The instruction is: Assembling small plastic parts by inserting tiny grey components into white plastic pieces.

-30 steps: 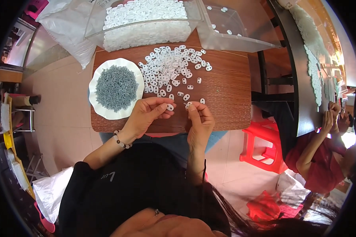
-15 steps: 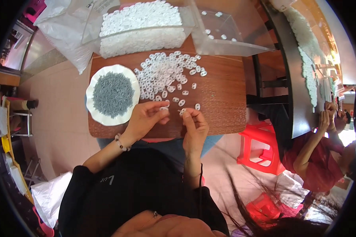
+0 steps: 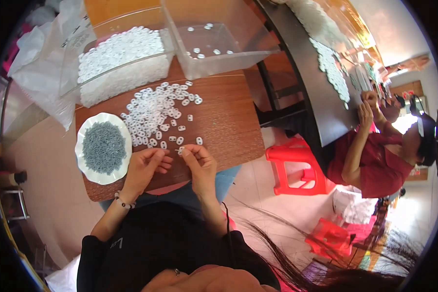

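Over the table's near edge, my right hand (image 3: 202, 168) pinches a small white two-hole plastic piece (image 3: 180, 150) between thumb and fingertips. Just left of it is my left hand (image 3: 143, 168), wearing a beaded bracelet. Its fingers are curled with the thumb against them; whatever lies between them is hidden. Beyond both hands spreads a heap of similar white two-hole pieces (image 3: 153, 111), with several loose ones at its near right side. To the left of my left hand stands a white scalloped plate (image 3: 80, 160), holding a pile of small grey rod-like parts (image 3: 103, 147).
A clear bin (image 3: 126, 65) full of white pieces stands at the table's (image 3: 224, 112) far side. Beside it, another clear bin (image 3: 214, 68) holds several pieces. A plastic bag (image 3: 48, 73) hangs far left. Rightward are a red stool (image 3: 297, 155), dark table (image 3: 321, 121) and seated person (image 3: 374, 168).
The view has turned, so table and bins appear farther left and more of the person on the right shows. My hands have moved slightly apart; my right hand keeps its white piece.
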`<state>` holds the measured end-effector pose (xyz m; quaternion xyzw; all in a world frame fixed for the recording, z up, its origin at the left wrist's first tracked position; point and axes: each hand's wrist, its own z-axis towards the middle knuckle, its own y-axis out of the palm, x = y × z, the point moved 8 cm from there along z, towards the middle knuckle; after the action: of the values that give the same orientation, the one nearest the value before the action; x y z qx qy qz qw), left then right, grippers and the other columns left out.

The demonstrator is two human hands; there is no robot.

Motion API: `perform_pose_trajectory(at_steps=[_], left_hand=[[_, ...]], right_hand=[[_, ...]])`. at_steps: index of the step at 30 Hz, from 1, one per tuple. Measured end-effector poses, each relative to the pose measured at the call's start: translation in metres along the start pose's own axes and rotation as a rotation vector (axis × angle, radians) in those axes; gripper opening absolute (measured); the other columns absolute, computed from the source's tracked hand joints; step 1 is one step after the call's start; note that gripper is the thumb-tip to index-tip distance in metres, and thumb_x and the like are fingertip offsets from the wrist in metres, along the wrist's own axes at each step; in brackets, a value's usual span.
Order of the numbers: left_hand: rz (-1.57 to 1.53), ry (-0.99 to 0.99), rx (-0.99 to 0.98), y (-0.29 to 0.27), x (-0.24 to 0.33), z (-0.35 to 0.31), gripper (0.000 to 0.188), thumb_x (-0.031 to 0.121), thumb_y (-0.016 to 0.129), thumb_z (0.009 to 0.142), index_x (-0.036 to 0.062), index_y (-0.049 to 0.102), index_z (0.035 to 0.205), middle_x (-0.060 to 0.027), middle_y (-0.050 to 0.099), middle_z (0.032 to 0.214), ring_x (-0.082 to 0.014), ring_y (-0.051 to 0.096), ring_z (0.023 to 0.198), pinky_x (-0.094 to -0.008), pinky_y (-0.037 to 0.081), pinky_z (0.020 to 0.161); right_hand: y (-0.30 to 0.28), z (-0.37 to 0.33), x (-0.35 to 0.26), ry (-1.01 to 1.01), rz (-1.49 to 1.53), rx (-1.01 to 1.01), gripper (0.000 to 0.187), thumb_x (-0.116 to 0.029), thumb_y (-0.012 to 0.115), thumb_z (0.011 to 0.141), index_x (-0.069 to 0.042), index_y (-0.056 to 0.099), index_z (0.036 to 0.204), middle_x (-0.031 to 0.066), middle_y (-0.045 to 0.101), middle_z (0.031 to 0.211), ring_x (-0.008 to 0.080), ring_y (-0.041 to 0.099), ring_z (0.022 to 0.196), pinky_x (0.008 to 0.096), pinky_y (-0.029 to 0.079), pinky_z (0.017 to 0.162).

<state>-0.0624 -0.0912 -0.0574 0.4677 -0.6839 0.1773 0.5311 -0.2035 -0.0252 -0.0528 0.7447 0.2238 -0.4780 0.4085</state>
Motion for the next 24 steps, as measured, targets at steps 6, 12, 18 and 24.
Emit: perform_pose_trajectory(at_steps=[6, 12, 18, 24], left_hand=[[-0.081, -0.001, 0.017, 0.0, 0.001, 0.0, 0.026, 0.017, 0.059, 0.093, -0.0036, 0.063, 0.109, -0.0097, 0.067, 0.09, -0.0114, 0.062, 0.071, -0.0222, 0.052, 0.065], [-0.064, -0.095, -0.075, 0.008, -0.012, 0.003, 0.024, 0.016, 0.064, 0.09, -0.0025, 0.063, 0.104, -0.0094, 0.067, 0.083, -0.0108, 0.062, 0.069, -0.021, 0.051, 0.062], [-0.062, -0.077, -0.079, 0.02, -0.019, 0.007, 0.021, 0.016, 0.068, 0.087, -0.0009, 0.064, 0.1, -0.0072, 0.067, 0.08, -0.0093, 0.062, 0.066, -0.0191, 0.049, 0.058], [-0.041, -0.028, 0.033, 0.006, -0.025, 0.005, 0.022, 0.013, 0.066, 0.088, -0.0028, 0.065, 0.103, -0.0074, 0.068, 0.084, -0.009, 0.062, 0.069, -0.0191, 0.049, 0.06]], right_hand=[[-0.001, -0.001, -0.003, -0.003, 0.027, -0.02, 0.011, -0.006, 0.063, 0.089, 0.0, 0.063, 0.098, 0.0008, 0.064, 0.087, 0.0052, 0.057, 0.079, 0.0184, 0.044, 0.073], [-0.003, 0.001, -0.002, 0.013, 0.011, -0.05, 0.01, -0.006, 0.06, 0.091, 0.0, 0.062, 0.099, 0.0008, 0.063, 0.088, 0.0051, 0.056, 0.081, 0.0197, 0.045, 0.074], [0.004, -0.001, 0.008, 0.099, 0.118, -0.127, 0.012, -0.009, 0.061, 0.091, 0.0, 0.061, 0.099, 0.0006, 0.061, 0.083, 0.0049, 0.055, 0.073, 0.0196, 0.046, 0.068], [0.014, -0.004, 0.011, 0.067, 0.109, -0.145, 0.013, -0.011, 0.06, 0.091, 0.0, 0.061, 0.099, 0.0014, 0.062, 0.081, 0.006, 0.056, 0.069, 0.0206, 0.047, 0.064]])
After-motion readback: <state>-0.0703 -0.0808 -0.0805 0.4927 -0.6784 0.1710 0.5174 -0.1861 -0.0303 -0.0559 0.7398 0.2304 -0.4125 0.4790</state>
